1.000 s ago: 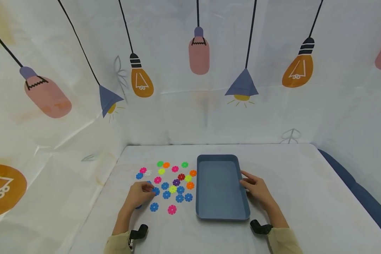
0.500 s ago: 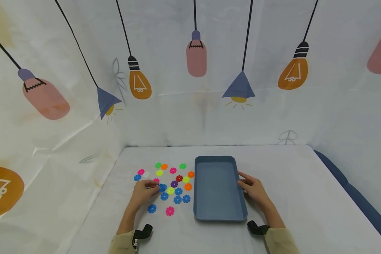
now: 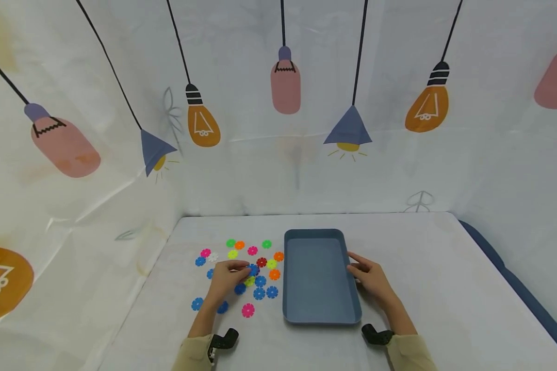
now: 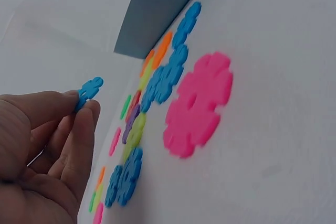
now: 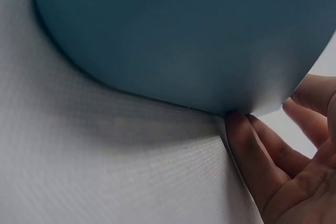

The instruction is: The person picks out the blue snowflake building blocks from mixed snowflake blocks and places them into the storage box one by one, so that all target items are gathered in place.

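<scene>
My left hand [image 3: 226, 281] pinches a blue flower-shaped plastic disc [image 4: 90, 92] between thumb and fingertips. In the head view that disc overlaps a purple one among the scattered pieces left of the tray. My right hand [image 3: 375, 278] rests its fingertips against the right side of a blue-grey rectangular tray [image 3: 322, 281], fingers loosely extended. In the right wrist view the fingers [image 5: 252, 153] touch the tray's outer wall low down. The tray lies flat, with nothing in it. Below the spread lies a pink disc [image 3: 248, 310], large in the left wrist view.
Several notched discs in blue, green, orange, yellow, pink, red and white lie on the white table [image 3: 422, 288]. Among them are a red disc [image 3: 261, 262] and an orange disc [image 3: 275, 274] close to the tray's left edge. A lamp-print sheet [image 3: 260, 170] hangs behind.
My left hand has moved right and slightly away from me, carrying the pinched blue disc toward the tray. My right hand stays at the tray's side.
</scene>
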Available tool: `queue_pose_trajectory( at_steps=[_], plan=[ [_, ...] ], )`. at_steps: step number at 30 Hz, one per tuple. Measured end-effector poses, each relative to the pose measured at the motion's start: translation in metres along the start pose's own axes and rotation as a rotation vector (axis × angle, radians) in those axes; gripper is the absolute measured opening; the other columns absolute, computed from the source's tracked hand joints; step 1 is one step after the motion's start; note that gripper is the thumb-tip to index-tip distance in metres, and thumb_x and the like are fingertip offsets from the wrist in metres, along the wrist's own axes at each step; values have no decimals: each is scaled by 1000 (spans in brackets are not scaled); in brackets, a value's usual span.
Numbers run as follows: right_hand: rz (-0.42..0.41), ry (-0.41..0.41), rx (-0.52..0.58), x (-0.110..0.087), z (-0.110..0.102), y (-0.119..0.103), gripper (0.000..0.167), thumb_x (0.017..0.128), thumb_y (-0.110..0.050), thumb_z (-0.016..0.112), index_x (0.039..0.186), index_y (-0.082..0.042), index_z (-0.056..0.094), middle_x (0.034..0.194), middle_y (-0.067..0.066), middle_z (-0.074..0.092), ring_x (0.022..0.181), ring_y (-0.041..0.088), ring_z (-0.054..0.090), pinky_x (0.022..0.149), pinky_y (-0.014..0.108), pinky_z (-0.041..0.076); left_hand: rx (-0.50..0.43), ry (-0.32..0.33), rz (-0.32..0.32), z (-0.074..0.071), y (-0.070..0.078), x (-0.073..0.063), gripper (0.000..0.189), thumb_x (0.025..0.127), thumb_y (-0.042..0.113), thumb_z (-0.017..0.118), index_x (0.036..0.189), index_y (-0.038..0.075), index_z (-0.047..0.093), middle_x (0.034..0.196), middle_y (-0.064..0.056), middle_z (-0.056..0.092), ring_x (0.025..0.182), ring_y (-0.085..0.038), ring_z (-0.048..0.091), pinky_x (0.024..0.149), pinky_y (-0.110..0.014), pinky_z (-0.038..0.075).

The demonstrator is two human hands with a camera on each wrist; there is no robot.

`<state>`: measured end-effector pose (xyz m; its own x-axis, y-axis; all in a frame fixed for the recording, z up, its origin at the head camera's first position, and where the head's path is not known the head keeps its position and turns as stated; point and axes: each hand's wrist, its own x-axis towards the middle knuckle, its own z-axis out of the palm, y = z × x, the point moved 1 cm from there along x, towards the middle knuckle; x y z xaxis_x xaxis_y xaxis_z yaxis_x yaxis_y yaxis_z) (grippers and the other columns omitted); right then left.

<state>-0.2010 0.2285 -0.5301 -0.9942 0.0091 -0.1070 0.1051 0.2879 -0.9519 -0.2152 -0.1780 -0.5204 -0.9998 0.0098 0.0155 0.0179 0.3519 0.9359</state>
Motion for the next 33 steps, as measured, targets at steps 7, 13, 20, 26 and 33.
queue_pose_trajectory(
  at_steps=[7,13,20,26,33],
  plan=[
    [-7,-2,11,1,1,1,51,95,-20,65,143,-11,50,123,21,61,107,28,60,81,38,53,-78,8,-29,14,3,0,24,89,17,73,108,3,72,93,-9,67,81,-21,68,72,-24,56],
    [-2,3,9,2,4,2,50,95,-20,65,142,-11,51,125,22,60,109,29,59,83,40,53,-161,6,-57,23,4,2,29,87,17,75,110,-1,71,94,-12,67,81,-23,70,72,-26,56],
    [4,16,17,1,1,3,51,95,-20,65,142,-11,51,126,22,59,110,30,59,84,41,53,-191,-25,-71,39,12,8,33,86,21,76,112,1,70,99,-13,68,84,-22,70,75,-28,56],
    [7,17,20,0,1,1,51,94,-20,66,142,-11,51,125,22,60,108,28,60,81,38,53,-215,-64,-62,46,25,13,35,88,22,74,114,-2,68,98,-14,68,85,-24,70,76,-30,57],
    [11,15,23,-1,1,0,51,94,-20,66,142,-11,51,124,21,60,106,28,59,78,35,52,-259,-118,-25,56,35,19,32,89,15,73,112,-5,68,97,-15,68,82,-25,71,74,-31,57]
  ],
)
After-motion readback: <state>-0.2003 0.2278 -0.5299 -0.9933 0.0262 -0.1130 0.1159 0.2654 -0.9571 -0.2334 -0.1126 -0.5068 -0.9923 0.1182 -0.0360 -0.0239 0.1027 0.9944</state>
